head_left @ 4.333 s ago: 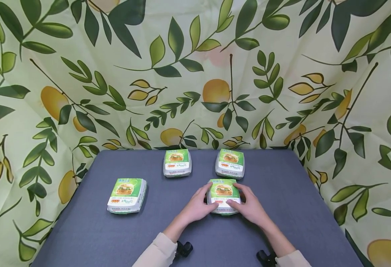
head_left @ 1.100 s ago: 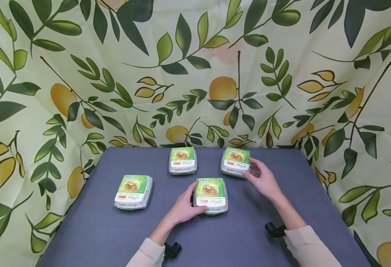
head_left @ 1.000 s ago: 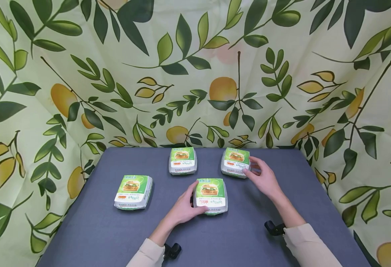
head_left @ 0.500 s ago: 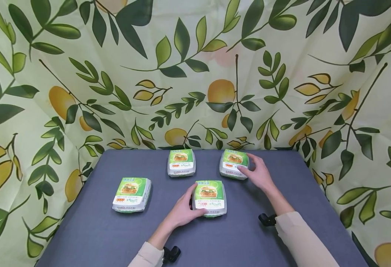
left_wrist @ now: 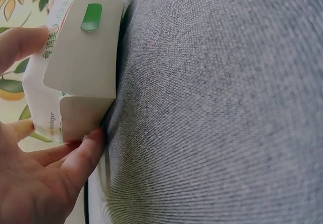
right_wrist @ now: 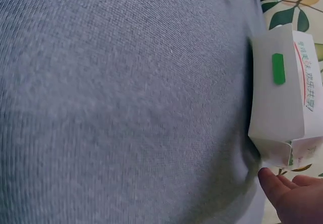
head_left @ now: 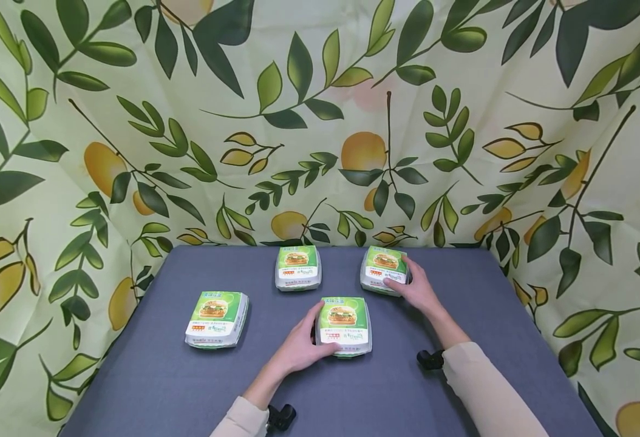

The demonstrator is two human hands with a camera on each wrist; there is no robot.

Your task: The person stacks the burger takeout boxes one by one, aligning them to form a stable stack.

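Observation:
Several burger boxes with green and white lids stand on the table. In the head view my left hand (head_left: 297, 345) grips the near box (head_left: 345, 318), thumb at its front corner and fingers along its left side. The left wrist view shows this box (left_wrist: 81, 57) between thumb and fingers (left_wrist: 83, 161). My right hand (head_left: 422, 292) holds the back right box (head_left: 381, 267) by its right side, thumb on its front right corner. In the right wrist view, fingers (right_wrist: 275, 188) lie right at the lower corner of that box (right_wrist: 277, 103); the thumb is hidden there.
Another box (head_left: 298, 267) stands at the back, left of the right-hand one. A further box (head_left: 216, 318) sits at the left. The grey-blue tabletop (head_left: 150, 382) ends at a leaf-patterned cloth (head_left: 309, 139) behind and at both sides.
Earlier both hands held the near box; it has since shifted left. My right hand has left it for the back right box, its thumb lately moving further left onto the corner.

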